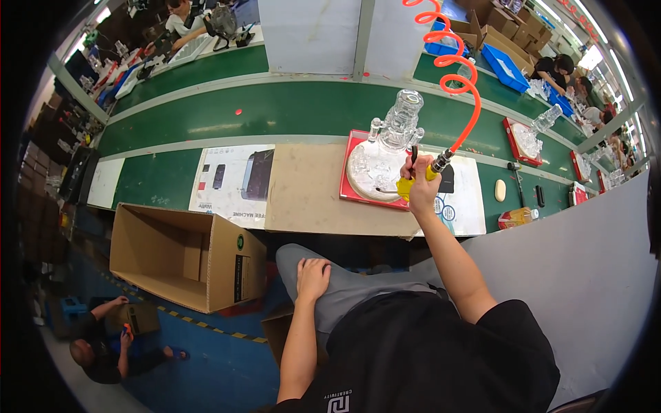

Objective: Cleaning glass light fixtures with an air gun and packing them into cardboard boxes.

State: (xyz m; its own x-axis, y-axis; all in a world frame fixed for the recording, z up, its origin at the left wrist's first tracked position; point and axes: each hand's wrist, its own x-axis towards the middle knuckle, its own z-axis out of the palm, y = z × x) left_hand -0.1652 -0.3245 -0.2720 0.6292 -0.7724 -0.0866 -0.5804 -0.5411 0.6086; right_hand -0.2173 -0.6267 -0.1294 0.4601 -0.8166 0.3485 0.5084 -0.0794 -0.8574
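Note:
My right hand (421,180) is closed round the yellow handle of an air blow gun (433,171), whose orange coiled hose (471,110) rises from its back end. Its thin dark nozzle points left, over a clear glass vessel (401,118) with a wide round lower part and a narrower ridged neck. That vessel lies in a shallow red box (351,165) with a white inside, at the bench's front edge. On my grey-trousered leg rests my left hand (314,278), holding nothing, its fingers lying over the knee.
Brown cardboard (306,186) and a printed white sheet cover the bench. An empty carton (237,265) stands below, left. A spray bottle (518,218), a cream oval piece (500,191) and another boxed glass vessel (527,141) lie right. A person (103,351) crouches lower left; others work across the bench.

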